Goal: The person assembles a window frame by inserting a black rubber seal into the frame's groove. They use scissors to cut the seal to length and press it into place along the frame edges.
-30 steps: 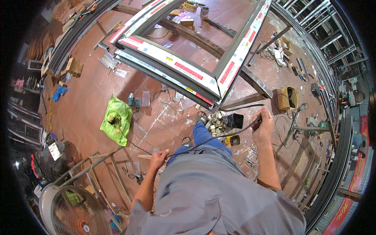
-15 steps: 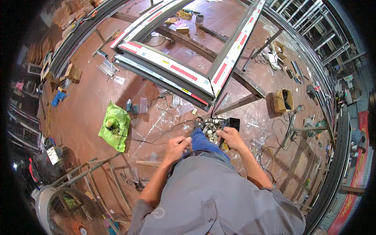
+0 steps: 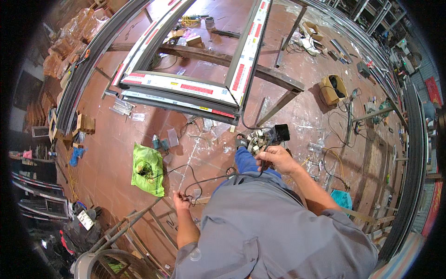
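A thin black flexible strip (image 3: 218, 177), like a rubber gasket, comes out of the lime-green bag (image 3: 147, 174) on the floor at left and loops across in front of me. My right hand (image 3: 277, 159), in front of my body at right, is closed in a pinch on it. Lower and to the left, my left hand (image 3: 180, 200) is curled, and the strip's loop meets its fingertips. Ahead stands a large window or door frame (image 3: 197, 88) with white and red protective film. A dark line curves down from its near right corner toward my right hand.
Dark metal trestle beams (image 3: 278, 80) support the frame. By my foot, small pale blocks (image 3: 258, 142) lie beside a black box (image 3: 282, 132). A cardboard box (image 3: 332, 89) and cables are at right. At lower left stand a fan (image 3: 116, 265) and a metal rack (image 3: 134, 216).
My left hand has moved left and down, away from my body's middle, and a loop of strip now spans between the hands. The view has shifted, with the frame further left.
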{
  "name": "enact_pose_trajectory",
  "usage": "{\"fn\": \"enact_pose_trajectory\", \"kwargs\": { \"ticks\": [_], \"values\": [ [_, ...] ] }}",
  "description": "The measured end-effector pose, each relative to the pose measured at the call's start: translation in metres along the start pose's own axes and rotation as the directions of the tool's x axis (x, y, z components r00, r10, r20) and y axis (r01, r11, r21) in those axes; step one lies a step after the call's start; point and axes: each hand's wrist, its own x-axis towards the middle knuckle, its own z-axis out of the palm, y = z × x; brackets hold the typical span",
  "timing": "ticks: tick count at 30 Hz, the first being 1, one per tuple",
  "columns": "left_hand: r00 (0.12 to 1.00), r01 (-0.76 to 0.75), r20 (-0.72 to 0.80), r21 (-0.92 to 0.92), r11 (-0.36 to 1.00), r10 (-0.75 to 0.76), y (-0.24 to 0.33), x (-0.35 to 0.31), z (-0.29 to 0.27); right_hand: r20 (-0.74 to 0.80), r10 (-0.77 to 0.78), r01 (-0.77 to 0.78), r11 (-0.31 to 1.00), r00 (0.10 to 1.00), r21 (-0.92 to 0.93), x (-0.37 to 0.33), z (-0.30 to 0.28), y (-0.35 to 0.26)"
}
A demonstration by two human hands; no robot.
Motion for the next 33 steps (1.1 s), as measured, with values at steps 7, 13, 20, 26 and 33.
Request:
{"fn": "enact_pose_trajectory", "kwargs": {
  "ticks": [7, 13, 20, 26, 33],
  "values": [
    [0.97, -0.121, 0.238, 0.344, 0.931, 0.038, 0.002, -0.057, 0.081, 0.02, -0.356, 0.236, 0.574, 0.934, -0.784, 0.019, 0.025, 0.019],
    [0.654, -0.52, 0.755, 0.496, 0.696, -0.049, -0.027, -0.194, 0.245, 0.117, -0.061, 0.132, 0.445, 0.991, -0.886, 0.046, 0.048, 0.061],
    [0.629, -0.514, 0.777, 0.423, 0.746, -0.008, -0.064, -0.212, 0.258, 0.147, -0.055, 0.157, 0.354, 0.988, -0.922, 0.059, 0.027, 0.096],
    [0.594, -0.356, 0.785, 0.455, 0.816, -0.179, -0.059, -0.215, 0.248, 0.103, -0.137, 0.152, 0.419, 0.985, -0.895, 0.041, 0.018, 0.09],
    [0.6, -0.509, 0.765, 0.591, 0.626, -0.235, -0.056, -0.22, 0.259, -0.376, -0.349, -0.02, 0.709, 0.859, -0.705, -0.008, -0.032, 0.098]
  ]
}}
